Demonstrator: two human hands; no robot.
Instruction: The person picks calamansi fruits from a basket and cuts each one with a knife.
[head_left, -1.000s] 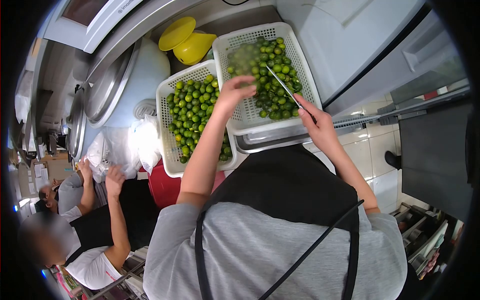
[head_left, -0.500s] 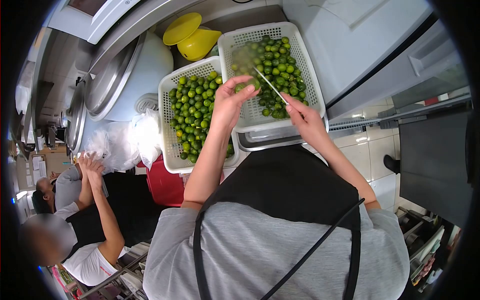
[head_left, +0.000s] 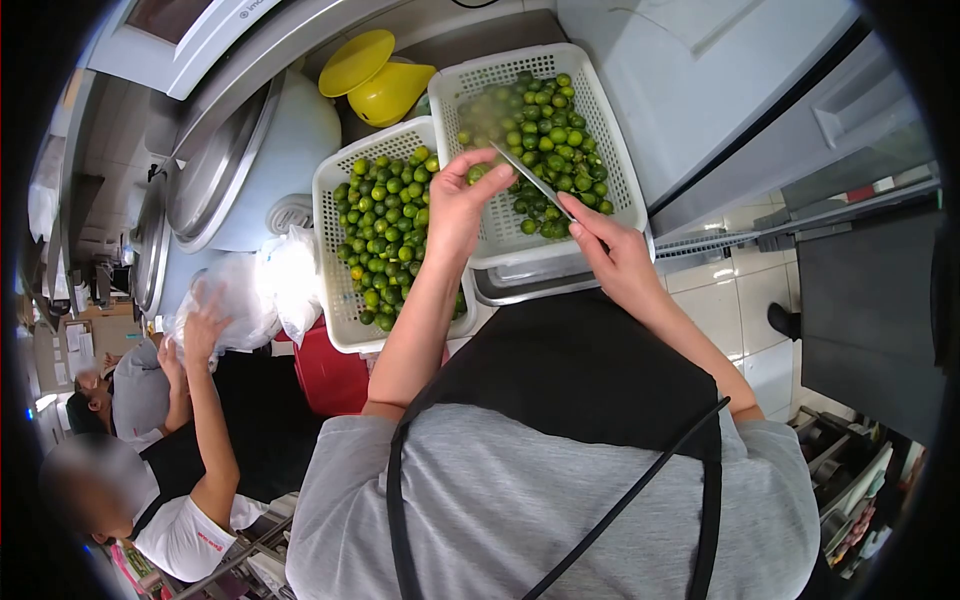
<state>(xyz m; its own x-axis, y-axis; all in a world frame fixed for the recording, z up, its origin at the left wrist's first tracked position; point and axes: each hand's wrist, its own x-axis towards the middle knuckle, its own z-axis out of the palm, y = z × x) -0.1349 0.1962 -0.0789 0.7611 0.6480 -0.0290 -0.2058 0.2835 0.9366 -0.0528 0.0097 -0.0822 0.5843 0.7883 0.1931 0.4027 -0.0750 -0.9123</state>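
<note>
Over the near left part of the right white basket [head_left: 622, 150], my left hand [head_left: 462, 205] is closed, pinching a small green lime [head_left: 476, 174] between thumb and fingers. My right hand [head_left: 615, 250] grips a knife [head_left: 535, 179] by its handle. The blade slants up and left, with its tip close to the held lime; whether it touches I cannot tell. Loose limes [head_left: 562, 150] lie in the right basket under the blade. More limes [head_left: 388, 235] fill the left white basket [head_left: 328, 180], partly hidden by my left forearm. A hazy patch blurs the right basket's far left part.
Behind the baskets sits a yellow plastic container [head_left: 390, 92]. Left of them are a large lidded pot [head_left: 305, 130], plastic bags [head_left: 290, 280] and a red container [head_left: 332, 372]. A co-worker [head_left: 195, 440] handles the bags. A metal tray [head_left: 540, 290] lies under the right basket.
The knife has turned, showing more of its flat blade, and its tip has moved left toward the held lime. The co-worker's hands have moved apart at the plastic bag.
</note>
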